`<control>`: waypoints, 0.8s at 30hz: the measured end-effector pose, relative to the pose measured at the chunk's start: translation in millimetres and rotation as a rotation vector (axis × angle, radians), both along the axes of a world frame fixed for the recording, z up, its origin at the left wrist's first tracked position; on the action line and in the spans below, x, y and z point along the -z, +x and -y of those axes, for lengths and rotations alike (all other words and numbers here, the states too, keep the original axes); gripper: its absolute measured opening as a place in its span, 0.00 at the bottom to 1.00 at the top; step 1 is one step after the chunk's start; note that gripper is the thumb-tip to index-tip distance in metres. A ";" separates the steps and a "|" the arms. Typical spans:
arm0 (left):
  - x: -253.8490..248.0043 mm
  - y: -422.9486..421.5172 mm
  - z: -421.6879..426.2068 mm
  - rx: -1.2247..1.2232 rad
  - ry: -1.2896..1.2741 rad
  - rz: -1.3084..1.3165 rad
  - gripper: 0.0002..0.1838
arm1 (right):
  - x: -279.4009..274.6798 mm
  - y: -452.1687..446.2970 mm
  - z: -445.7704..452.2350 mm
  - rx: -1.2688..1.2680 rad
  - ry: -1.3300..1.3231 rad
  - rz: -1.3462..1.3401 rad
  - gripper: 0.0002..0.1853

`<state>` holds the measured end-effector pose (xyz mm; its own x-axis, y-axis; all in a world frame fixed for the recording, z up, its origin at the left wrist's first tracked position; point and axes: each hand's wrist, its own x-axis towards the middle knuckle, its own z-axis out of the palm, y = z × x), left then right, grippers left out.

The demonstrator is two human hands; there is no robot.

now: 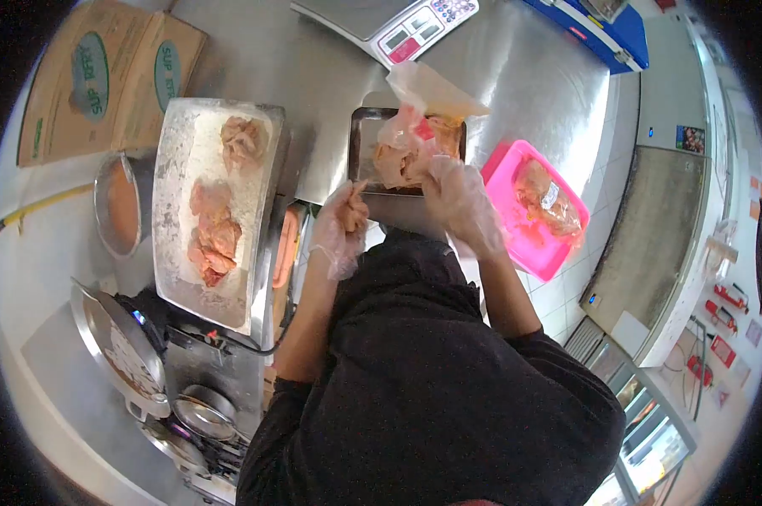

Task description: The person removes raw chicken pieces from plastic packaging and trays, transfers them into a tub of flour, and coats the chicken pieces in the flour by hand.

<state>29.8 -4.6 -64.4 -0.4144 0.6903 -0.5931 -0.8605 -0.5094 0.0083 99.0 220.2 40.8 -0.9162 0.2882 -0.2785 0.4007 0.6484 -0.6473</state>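
Head view. The left hand (337,223), in a clear plastic glove, was closed around a pale meat piece (356,211), just beyond the lower left corner of a dark tray (365,139). The right hand (464,202), gloved likewise, was at the tray's lower right edge, fingers at the meat pile (394,166); whether they gripped meat, the plastic bag (432,91) or nothing could not be told. The 2 hands were apart.

The pile lay in the dark tray on the metal surface (320,88), with the bag slumped partly over it. To the left, a white tray (170,244) held pale powder and 2 separate heaps of meat, an upper heap (243,143) and a lower heap (215,232). To the right, a pink tray (539,264) held a labelled, wrapped pack of meat (548,198).

Notes on handling (judgement): the meat looked soft and wet, so a cupped hold seemed better than a fingertip pinch. The bag's loose plastic probably needed folding clear of the pile, lest it snag on the right hand's fingers. Pieces seemed best separated low over the dark tray, where drips would be caught. The gloves looked loose at the wrists; slack film could easily be trapped under a piece. Keeping the left hand's load small would likely reduce slipping.
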 end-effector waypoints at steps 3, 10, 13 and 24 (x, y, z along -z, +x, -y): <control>18.7 -12.2 -12.2 0.085 -0.355 -0.236 0.14 | 82.3 -16.8 -3.2 -0.519 0.601 0.064 0.12; 85.2 -24.3 -70.3 0.129 -0.378 -0.291 0.13 | 171.6 -52.6 -14.6 -0.874 0.606 0.007 0.19; 145.7 -4.5 -79.0 -0.007 -0.402 -0.216 0.14 | 227.9 -47.5 -39.8 -0.896 0.506 -0.375 0.21; 65.6 -23.8 -47.5 -0.051 -0.239 -0.248 0.14 | 9.0 -52.5 -37.5 -0.342 0.131 0.324 0.17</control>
